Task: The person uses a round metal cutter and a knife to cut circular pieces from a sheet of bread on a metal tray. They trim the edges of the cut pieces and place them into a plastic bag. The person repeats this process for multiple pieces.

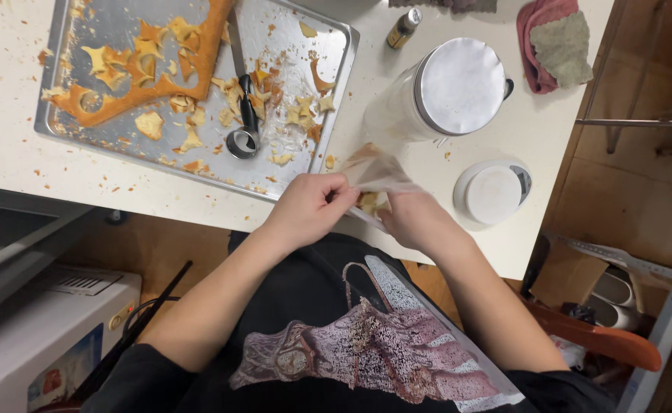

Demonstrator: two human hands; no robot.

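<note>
Plastic bag, thin, clear and crinkled, sits pinched between both hands at the near edge of the white worktop, with pale orange-brown pastry pieces showing through it. Left hand fingers clench its upper edge; right hand fingers grip it from the other side. Behind lies a dull metal baking tray strewn with star-shaped scraps and a cut-out dough sheet, plus a round metal cutter. Beside the bag stands a glass jar with a round lid.
</note>
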